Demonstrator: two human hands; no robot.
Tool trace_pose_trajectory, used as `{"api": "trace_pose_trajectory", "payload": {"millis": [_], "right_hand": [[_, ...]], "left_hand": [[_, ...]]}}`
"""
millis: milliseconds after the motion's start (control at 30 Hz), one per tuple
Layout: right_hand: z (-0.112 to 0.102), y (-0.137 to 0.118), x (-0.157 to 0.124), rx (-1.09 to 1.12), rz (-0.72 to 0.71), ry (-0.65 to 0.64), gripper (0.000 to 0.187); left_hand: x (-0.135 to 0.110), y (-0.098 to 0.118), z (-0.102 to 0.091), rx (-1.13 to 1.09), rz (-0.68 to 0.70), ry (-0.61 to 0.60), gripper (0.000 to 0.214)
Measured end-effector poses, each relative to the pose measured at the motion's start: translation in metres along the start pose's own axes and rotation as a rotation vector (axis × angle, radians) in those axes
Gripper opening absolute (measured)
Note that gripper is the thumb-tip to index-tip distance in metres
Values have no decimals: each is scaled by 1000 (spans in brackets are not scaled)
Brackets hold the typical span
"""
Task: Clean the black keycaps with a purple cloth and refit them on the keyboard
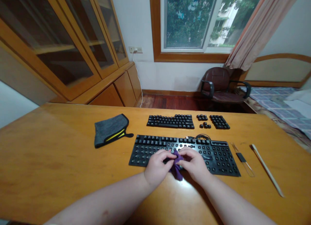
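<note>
A black keyboard (148, 151) lies across the table with most of its keycaps off; the top rows at the left still carry theirs. Over its front middle, my left hand (159, 165) and my right hand (194, 163) pinch a small purple cloth (178, 173) between thumbs and fingers. The cloth is bunched up, and its lower end hangs past the keyboard's front edge. Whether something is wrapped inside the cloth I cannot make out. Behind the keyboard, loose black keycaps (170, 121) are laid out in keyboard order, with smaller groups of keycaps (219, 122) to the right.
A folded grey cloth (110, 129) with yellow lining lies at the left. Right of the keyboard are a wire keycap puller (241, 157) and a long pale stick (267, 170). A coiled cable (203, 137) sits behind the keyboard. Beyond the wooden table (60, 166) stands an armchair (218, 84).
</note>
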State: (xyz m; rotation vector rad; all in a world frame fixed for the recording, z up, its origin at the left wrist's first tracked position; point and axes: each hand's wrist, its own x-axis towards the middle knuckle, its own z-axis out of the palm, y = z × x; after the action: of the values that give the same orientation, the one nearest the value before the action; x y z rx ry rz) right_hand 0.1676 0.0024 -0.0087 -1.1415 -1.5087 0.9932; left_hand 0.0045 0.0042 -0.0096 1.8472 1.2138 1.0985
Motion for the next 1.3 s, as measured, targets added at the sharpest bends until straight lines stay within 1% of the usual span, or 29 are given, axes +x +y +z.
{"api": "trace_pose_trajectory", "payload": {"millis": [133, 233, 367, 467, 600, 700, 767, 900, 1067, 1233, 1300], "right_hand": [[-2, 0, 1, 26, 5, -15, 4], [-4, 0, 1, 11, 12, -41, 8], [-6, 0, 1, -4, 30, -27, 16], [-6, -1, 0, -6, 45, -12, 17], [-6, -1, -1, 5, 69, 15, 16], [-5, 1, -1, 12, 83, 41, 14], [-4, 2, -1, 17, 101, 55, 12], [-4, 1, 0, 13, 107, 55, 12], [-2, -1, -1, -10, 69, 41, 13], [-2, -1, -1, -20, 54, 22, 11], [-2, -1, -1, -19, 47, 23, 12]], "left_hand": [[0, 1, 0, 1, -4, -6, 14], [0, 3, -1, 4, -23, -15, 14], [1, 4, -1, -26, -34, -24, 14], [1, 3, 1, -102, -65, -34, 13], [2, 1, 3, -266, -127, -32, 15], [4, 1, 3, -335, -156, -10, 9], [5, 2, 2, -371, -150, 7, 6], [6, 1, 4, -431, -134, 17, 16], [6, 0, 4, -458, -184, 8, 16], [6, 3, 3, -478, -215, -43, 27], [6, 3, 4, -452, -240, -42, 25]]}}
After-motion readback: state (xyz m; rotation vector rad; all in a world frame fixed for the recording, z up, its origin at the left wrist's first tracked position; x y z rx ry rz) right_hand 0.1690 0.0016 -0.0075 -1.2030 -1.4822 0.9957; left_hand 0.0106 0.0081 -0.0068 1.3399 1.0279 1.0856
